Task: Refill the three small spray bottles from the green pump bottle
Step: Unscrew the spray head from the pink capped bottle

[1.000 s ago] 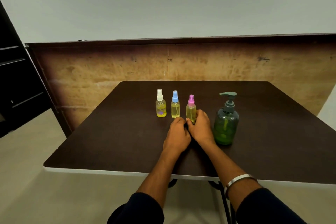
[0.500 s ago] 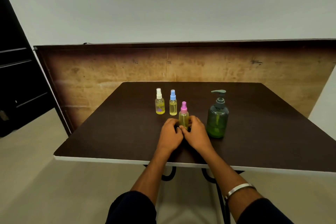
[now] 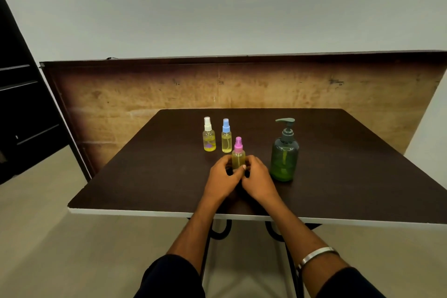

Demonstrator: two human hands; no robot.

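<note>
Since a second ago the small clear plastic spray bottle with the pink cap (image 3: pixel 238 153) has come out of the row of three and toward the table's near edge, both hands coming back with it. It stands upright on the dark brown matte tabletop (image 3: pixel 150 176), filled with yellow liquid. The left hand (image 3: pixel 223 180) and the right hand (image 3: pixel 257 180) curl their fingers round its lower body from either side, the left thumb across its front; its base is hidden behind them.

Farther back stand the small clear spray bottle with the white cap (image 3: pixel 209 138) and, just beside it, the small clear spray bottle with the blue cap (image 3: pixel 226 136), both upright and holding yellow liquid. To the right, apart from the hands, is the translucent green pump bottle (image 3: pixel 284 153), rounded, with a dark grey-green pump head.

The table's near edge is a pale strip, with curved black metal legs partly visible beneath. A scuffed wooden board (image 3: pixel 242 84) leans behind the table against a plain pale wall. A dark shelving unit (image 3: pixel 21 94) is cut off at left. A metal bangle (image 3: pixel 316 255) circles the right wrist.
</note>
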